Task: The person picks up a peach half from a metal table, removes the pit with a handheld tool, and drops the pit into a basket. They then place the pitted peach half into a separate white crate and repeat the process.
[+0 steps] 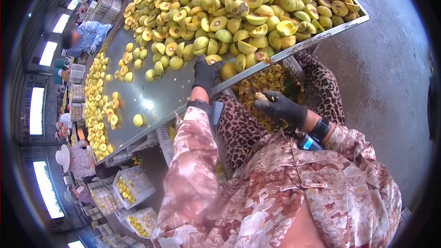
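Clock positions go by the head view, 12 at the top. The metal tabletop (156,94) has a raised rim (294,51) running from about 2 o'clock down to 7, passing right beside the left hand (207,71). Room to move is mostly the bare metal at 10 o'clock, between the big heap of halved fruit (216,23) at 12 and the smaller line of fruit (96,105) along the far edge at 9. One loose piece (138,120) sits near the rim at 9.

The gloved left hand is at the heap's lower edge, fingers bent against the fruit; can't tell if it actually has hold of any. The gloved right hand (282,109) is off the tabletop at 3 o'clock, closed on a small pale piece (261,96), mostly covered by the fingers, so no clue what it is. Below that hand, yellow scraps (264,82) sit between the knees, and their container is largely hidden by the rim and legs.

The heap gets cut off at the top. Legs (239,121) crowd the near side, crates (134,184) stand at 8, and a co-worker (89,36) is across at 10. Grey floor (381,69) opens out at 2.
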Available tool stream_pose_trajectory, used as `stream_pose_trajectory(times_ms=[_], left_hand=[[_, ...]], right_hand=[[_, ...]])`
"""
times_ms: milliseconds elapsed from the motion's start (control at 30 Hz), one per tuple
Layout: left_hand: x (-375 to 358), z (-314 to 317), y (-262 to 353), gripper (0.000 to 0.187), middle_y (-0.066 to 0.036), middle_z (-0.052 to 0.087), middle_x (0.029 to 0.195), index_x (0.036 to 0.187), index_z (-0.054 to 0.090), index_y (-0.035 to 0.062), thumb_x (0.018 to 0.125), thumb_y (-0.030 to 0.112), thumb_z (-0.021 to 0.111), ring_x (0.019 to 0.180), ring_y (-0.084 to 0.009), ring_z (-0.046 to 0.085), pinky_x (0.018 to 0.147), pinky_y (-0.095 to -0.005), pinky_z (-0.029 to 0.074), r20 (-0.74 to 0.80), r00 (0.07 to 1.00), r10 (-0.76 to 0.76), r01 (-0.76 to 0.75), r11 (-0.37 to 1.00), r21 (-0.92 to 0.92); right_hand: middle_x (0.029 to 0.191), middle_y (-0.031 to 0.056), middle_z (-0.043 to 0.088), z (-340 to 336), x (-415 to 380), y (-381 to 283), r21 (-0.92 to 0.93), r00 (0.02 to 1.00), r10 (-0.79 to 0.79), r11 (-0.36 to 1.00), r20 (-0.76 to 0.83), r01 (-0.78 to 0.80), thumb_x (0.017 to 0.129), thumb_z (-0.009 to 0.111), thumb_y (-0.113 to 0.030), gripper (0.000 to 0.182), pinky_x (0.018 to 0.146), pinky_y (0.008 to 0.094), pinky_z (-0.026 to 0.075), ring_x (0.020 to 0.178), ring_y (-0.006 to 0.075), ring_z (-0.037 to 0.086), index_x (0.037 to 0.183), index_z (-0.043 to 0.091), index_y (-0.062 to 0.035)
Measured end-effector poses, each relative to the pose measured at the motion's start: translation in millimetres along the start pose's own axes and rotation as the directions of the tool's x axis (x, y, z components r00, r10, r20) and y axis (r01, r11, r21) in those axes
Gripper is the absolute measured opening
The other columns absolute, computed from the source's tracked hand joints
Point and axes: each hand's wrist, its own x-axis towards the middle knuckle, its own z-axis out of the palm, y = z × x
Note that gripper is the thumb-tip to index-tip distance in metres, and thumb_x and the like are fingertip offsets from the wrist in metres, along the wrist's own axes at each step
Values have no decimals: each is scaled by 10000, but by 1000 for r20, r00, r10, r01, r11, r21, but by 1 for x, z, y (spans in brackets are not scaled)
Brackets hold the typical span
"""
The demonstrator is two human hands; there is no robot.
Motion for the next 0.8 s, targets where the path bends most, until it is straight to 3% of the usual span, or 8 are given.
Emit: stream_pose_trajectory(times_ms=[33,167,267,400,533,567,667,800], left_hand=[[-2,4,4,457,-129,694,1032,1167,653,-4,840,273,810,879,-241,697,758,-363,574,50,999,-21,27,991,-129],[-40,-31,31,386,-123,652,1117,1195,592,14,896,211,739,927,-234,701,778,-337,612,94,989,-118,150,704,-695],[-97,-29,86,409,-126,687,1078,1226,576,-9,924,240,693,906,-207,699,837,-321,597,71,994,-85,102,461,-881],[-144,-15,116,408,-180,612,1320,1379,516,-29,1063,228,534,1196,-278,629,1054,-394,523,179,984,-21,180,149,-972],[-155,8,113,504,-179,567,1415,1479,451,-37,1097,290,474,1253,-267,601,1134,-376,445,-78,991,112,-126,528,-840],[-159,10,111,537,-163,585,1395,1456,477,-45,1099,357,470,1245,-254,603,1106,-371,465,-63,996,70,-92,562,-822],[-158,12,109,610,-159,588,1380,1434,496,-34,1078,461,489,1226,-231,606,1015,-347,528,44,999,-22,49,360,-932],[-154,17,97,672,-132,679,1152,1318,572,-61,1063,551,463,1045,-216,679,926,-339,566,39,993,-114,86,443,-892]], right_hand=[[886,63,620,-5,-1,0,-168,988,-142,977,-52,132,975,672,-262,292,720,300,468,826,101,543,1094,651,4],[860,75,625,-1,-4,-31,-177,946,-315,938,-75,299,971,665,-225,268,720,321,476,792,114,554,1107,647,5],[789,105,610,18,1,-39,-295,874,-485,834,13,467,964,672,-203,258,702,335,479,744,126,549,1119,655,3],[705,136,574,30,21,-33,-299,802,-587,790,-112,536,958,689,-169,286,675,337,478,690,138,538,1192,679,-5],[723,156,606,18,20,-21,-264,835,-526,838,-161,477,990,667,-181,216,648,347,461,676,125,496,1072,698,17],[720,165,604,13,15,-21,-309,857,-497,844,-140,439,992,668,-188,218,644,351,457,676,123,487,1041,694,24],[701,184,584,13,6,-30,-352,849,-511,825,-132,442,988,682,-214,248,628,364,447,654,135,464,952,673,31],[687,211,557,9,4,-30,-395,883,-467,820,-40,415,978,695,-248,283,612,398,447,590,238,470,894,656,20]])
